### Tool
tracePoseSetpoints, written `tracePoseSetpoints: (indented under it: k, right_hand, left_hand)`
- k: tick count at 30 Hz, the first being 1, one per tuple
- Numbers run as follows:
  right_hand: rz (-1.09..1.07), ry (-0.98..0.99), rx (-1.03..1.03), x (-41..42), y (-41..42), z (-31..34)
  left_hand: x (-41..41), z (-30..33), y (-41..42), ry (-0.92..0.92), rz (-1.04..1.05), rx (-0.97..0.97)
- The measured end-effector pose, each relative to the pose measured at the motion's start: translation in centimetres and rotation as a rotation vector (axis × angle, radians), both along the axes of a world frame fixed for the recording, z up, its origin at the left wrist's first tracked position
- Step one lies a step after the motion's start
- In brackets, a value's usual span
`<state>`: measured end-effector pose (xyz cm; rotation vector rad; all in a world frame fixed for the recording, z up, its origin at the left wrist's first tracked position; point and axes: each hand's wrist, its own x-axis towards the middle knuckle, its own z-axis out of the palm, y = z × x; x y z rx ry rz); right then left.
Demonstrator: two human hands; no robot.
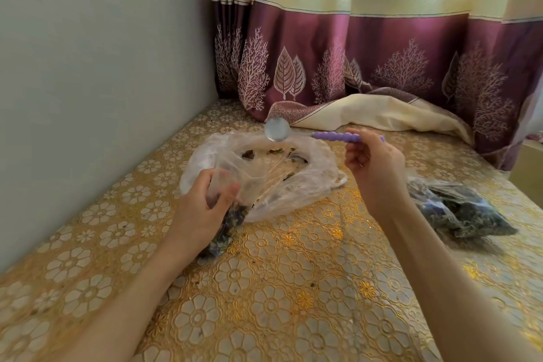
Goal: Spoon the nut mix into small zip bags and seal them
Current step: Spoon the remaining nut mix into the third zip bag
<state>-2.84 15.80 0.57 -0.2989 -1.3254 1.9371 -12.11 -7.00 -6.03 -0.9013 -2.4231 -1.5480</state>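
Spoon held over the open nut-mix bag, small zip bag held beside it.

The right hand (374, 160) pinches the purple handle of the spoon (296, 132), its bowl above the large plastic bag (293, 182) on the gold floral tablecloth (293, 288). The left hand (202, 209) curls round a small zip bag (226, 226) touching the large bag's near left edge. Filled bags (458, 209) lie right of the right wrist.

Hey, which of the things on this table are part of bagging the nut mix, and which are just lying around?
Part of the job:
- spoon, held in the right hand
- small zip bag, gripped by the left hand
- big plastic bag of mix
- filled bags at the right

Just lying about:
- curtain
- cream cloth
- floral table cover
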Motion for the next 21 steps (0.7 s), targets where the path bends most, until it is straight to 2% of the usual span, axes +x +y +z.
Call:
tracePoseSetpoints:
  k: [5, 8, 10, 13, 15, 18, 21]
  right_hand:
    - [-0.134, -0.031, 0.032, -0.6, 0.5, 0.6]
    - [-0.082, -0.076, 0.122, -1.7, 0.4, 2.4]
    - [-0.002, -0.225, 0.356, -2.7, -0.1, 3.4]
    - [0.151, -0.552, 0.968, -3.8, -1.5, 3.0]
    - [0.278, -0.663, 1.309, -4.2, -2.4, 1.6]
    - [0.406, -0.817, 1.576, -4.0, -3.3, 0.0]
    - [0.357, -0.911, 1.687, -3.2, -3.3, -1.1]
  left_hand:
    - [0.2, 0.7, -0.3, -0.054, 0.034, 0.023]
    - [0.6, 1.3, -0.5, -0.074, 0.024, 0.097]
    - [0.7, 1.7, -0.7, -0.064, 0.030, 0.129]
    - [0.7, 2.1, -0.9, -0.086, 0.022, 0.168]
    - [0.7, 2.1, -1.1, -0.102, 0.011, 0.188]
    - [1.0, 2.2, -1.6, -0.104, 0.010, 0.221]
    - [1.1, 2.6, -1.8, -0.094, 0.022, 0.258]
